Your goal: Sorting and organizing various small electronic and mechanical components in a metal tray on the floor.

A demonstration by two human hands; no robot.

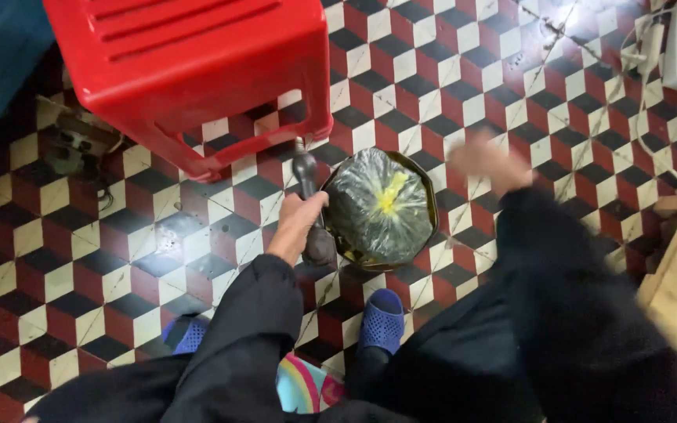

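Frame centre: left hand (298, 223) fingers wrapped round dark handle (313, 207), long axis near-vertical, just left of pan (425, 192) holding plastic-wrapped bundle (378, 207). Right hand (489, 163) blurred, upper right of pan; its fingers unreadable.

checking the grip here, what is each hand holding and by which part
The left hand grips the dark handle of the pan, around its middle. The right hand is blurred, in the air, holding nothing.

The left hand (299, 223) grips a dark pan handle (313, 205). At its three o'clock sits the pan (425, 235), holding a plastic-wrapped bundle (378, 205). The blurred right hand (489, 163) hovers at the pan's two o'clock.
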